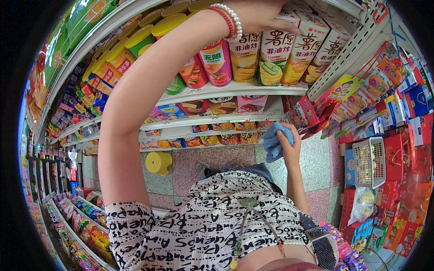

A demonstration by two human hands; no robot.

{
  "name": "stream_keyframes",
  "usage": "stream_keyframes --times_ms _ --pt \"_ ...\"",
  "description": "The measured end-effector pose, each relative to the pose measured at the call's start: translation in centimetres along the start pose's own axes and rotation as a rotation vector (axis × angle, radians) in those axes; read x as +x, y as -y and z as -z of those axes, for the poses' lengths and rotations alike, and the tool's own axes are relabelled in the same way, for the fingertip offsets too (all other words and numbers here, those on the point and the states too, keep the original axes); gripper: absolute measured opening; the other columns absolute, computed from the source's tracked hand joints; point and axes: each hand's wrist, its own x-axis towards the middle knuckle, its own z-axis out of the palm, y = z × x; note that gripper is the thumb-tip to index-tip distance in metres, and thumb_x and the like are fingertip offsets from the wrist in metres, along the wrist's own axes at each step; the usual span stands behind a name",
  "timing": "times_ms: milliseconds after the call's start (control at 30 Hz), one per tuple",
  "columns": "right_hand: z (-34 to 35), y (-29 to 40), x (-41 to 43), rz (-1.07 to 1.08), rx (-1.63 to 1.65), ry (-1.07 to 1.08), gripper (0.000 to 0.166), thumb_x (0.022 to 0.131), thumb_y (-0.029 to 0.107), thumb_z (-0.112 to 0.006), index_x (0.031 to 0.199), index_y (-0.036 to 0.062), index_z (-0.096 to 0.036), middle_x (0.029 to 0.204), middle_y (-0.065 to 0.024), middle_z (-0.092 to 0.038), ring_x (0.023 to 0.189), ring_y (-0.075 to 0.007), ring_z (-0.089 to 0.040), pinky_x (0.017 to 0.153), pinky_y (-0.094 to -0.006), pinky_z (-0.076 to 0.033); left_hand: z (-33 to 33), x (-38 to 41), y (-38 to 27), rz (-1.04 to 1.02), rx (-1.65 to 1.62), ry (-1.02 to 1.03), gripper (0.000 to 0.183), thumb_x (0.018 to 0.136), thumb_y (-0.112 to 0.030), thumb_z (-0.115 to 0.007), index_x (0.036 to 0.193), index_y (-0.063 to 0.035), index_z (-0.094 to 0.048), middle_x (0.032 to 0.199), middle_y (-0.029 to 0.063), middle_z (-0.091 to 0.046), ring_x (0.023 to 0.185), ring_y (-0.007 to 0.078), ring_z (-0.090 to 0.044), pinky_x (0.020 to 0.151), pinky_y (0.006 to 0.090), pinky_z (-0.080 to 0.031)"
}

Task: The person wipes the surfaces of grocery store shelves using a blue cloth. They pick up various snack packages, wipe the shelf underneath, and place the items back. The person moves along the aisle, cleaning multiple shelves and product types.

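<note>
My left hand [259,15] reaches across the upper shelf [237,90], with a white beaded bracelet [234,17] and a red one at the wrist. Its thumb lies over the top of a tall potato-snack carton [274,56] with a cucumber picture; the other fingers are largely hidden at the picture's top. Similar yellow cartons [301,54] stand on either side. Lower down on the right, my right hand [291,145] grips a bunched blue cloth [272,144] in front of the lower shelves. A pink snack canister [216,64] stands beneath my left forearm.
Yellow-lidded canisters [117,56] line the shelf to the left. A perforated metal upright [342,56] and hanging snack packets [357,98] bound the right side. On the floor sits a yellow stool [158,163]. A white plastic basket [357,166] rests among red boxes [393,155].
</note>
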Motion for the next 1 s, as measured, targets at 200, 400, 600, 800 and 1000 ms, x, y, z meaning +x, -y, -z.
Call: stream_keyframes --times_ms 200,400,600,800,1000 --pt "-0.1 -0.2 -0.2 0.018 -0.022 -0.019 0.021 0.085 0.013 -0.065 0.102 0.0017 -0.060 0.089 -0.0015 -0.059 0.080 -0.0086 -0.053 0.071 -0.0230 -0.043 -0.1 0.2 0.3 -0.057 0.003 -0.014 0.092 0.083 -0.064 -0.051 0.126 0.0152 -0.033 0.106 0.0346 -0.055 0.097 0.0412 -0.057 0.088 0.0423 -0.045" --pt "-0.2 -0.1 -0.2 0.025 -0.030 -0.013 0.021 0.085 0.013 -0.065 0.103 0.0019 -0.060 0.090 -0.0019 -0.059 0.080 -0.0087 -0.053 0.072 -0.0230 -0.043 -0.2 0.0 0.3 -0.055 -0.018 0.015 0.090 0.083 -0.062 -0.052 0.123 0.0165 -0.035 0.105 0.0358 -0.054 0.098 0.0407 -0.056 0.089 0.0421 -0.045" --pt "0.0 -0.3 -0.2 -0.014 -0.015 0.005 0.022 0.084 0.012 -0.066 0.103 0.0014 -0.059 0.090 -0.0021 -0.059 0.082 -0.0092 -0.054 0.073 -0.0236 -0.043 0.6 -0.6 -0.4 0.022 0.039 0.032 0.089 0.087 -0.063 -0.044 0.129 0.0144 -0.032 0.118 0.0360 -0.049 0.107 0.0403 -0.054 0.096 0.0412 -0.042" --pt "0.0 0.0 -0.1 -0.017 -0.045 0.007 0.021 0.084 0.011 -0.066 0.101 0.0012 -0.059 0.092 -0.0032 -0.060 0.082 -0.0100 -0.055 0.074 -0.0238 -0.044 -0.3 -0.2 2.2 -0.192 -0.117 -0.180 0.056 0.098 -0.041 -0.036 0.135 0.0008 -0.039 0.139 0.0252 -0.038 0.123 0.0371 -0.042 0.106 0.0369 -0.030" --pt "0.2 -0.4 -0.3 0.004 -0.037 -0.018 0.021 0.084 0.014 -0.064 0.102 0.0021 -0.060 0.086 -0.0012 -0.060 0.079 -0.0087 -0.054 0.071 -0.0230 -0.043 0.0 1.3 4.2 -0.211 0.000 -0.298 0.054 0.097 -0.039 -0.038 0.134 0.0010 -0.040 0.138 0.0234 -0.041 0.121 0.0353 -0.044 0.106 0.0364 -0.031"
